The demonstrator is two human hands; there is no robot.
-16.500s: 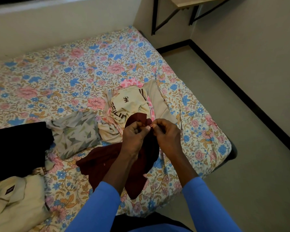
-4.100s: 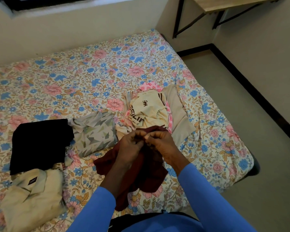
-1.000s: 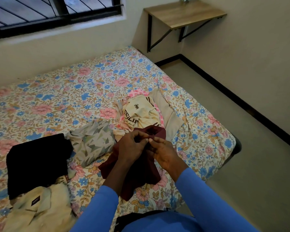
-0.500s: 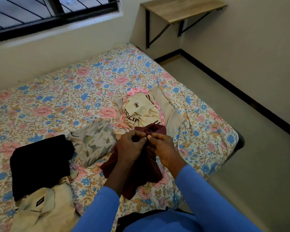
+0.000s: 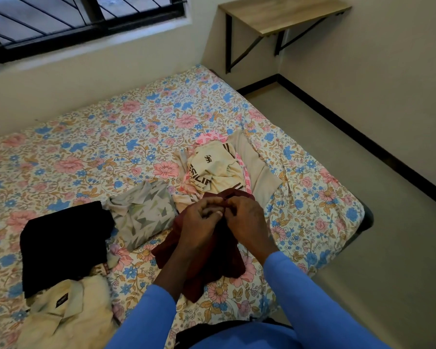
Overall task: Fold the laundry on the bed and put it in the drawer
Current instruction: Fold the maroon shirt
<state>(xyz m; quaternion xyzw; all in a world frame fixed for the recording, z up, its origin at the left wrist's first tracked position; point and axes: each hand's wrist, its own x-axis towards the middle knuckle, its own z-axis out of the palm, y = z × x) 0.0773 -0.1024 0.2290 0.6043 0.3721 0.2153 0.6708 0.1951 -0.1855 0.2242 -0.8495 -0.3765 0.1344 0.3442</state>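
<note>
Both hands pinching maroon garment

Long blue sleeves (both arms), matching blue top, bare hands

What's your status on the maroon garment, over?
Both hands, left and right, pinching maroon garment at its top edge. Garment unfolded. Nothing blocking.

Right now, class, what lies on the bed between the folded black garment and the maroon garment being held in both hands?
In the head view, a folded grey garment with a leaf-like print lies between the folded black garment and the maroon garment.
</note>
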